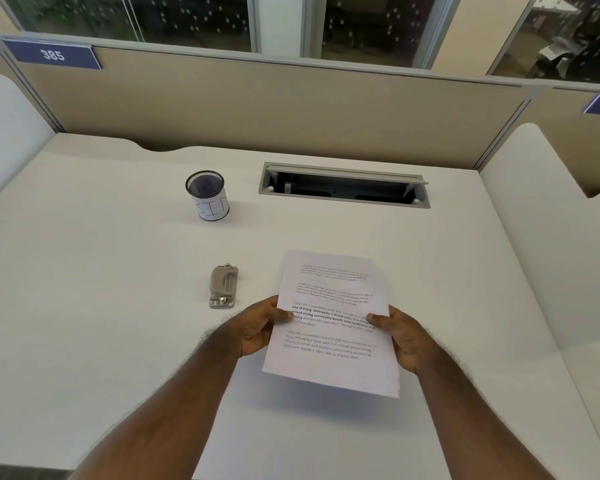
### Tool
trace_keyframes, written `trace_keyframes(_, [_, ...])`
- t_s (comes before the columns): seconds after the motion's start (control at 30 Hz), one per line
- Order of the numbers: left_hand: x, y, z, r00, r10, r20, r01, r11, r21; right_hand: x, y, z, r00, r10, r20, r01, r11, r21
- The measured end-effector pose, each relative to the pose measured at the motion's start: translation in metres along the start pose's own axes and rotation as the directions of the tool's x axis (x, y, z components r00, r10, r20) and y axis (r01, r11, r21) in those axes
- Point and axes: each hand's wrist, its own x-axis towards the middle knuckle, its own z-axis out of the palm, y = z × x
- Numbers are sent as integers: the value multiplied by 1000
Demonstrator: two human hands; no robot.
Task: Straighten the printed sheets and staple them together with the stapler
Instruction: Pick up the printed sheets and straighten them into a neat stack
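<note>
Holding sheets (331,323) off the worktop (84,306), left hand (258,327) pinching the left edge, right hand (400,336) pinching the right edge, thumbs on top. Stack looks tilted, top edge slightly ragged, so squaring likely unfinished. Best done by loosening the pinch, tapping the bottom edge on the worktop, then a side edge, until corners line up. Stapler (223,287) lying just left of and beyond the left hand, untouched. Cup (208,195) farther beyond, irrelevant.
</note>
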Motion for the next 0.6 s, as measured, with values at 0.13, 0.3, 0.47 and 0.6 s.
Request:
trace_keyframes(0.13, [5,15,1,988,98,-122,-90,993,75,-7,-13,2,979,-202,6,199,959,-200])
trace_keyframes(0.3, [-3,48,23,938,332,-101,-314,936,160,-22,-41,10,918,-388,78,395,904,-164])
trace_keyframes(0.47, [-24,88,58,782,623,-22,-599,761,251,-40,-75,22,840,-534,95,542,823,-166])
trace_keyframes(0.6, [-30,97,67,732,681,25,-642,677,359,-44,-86,27,810,-580,89,586,795,-158])
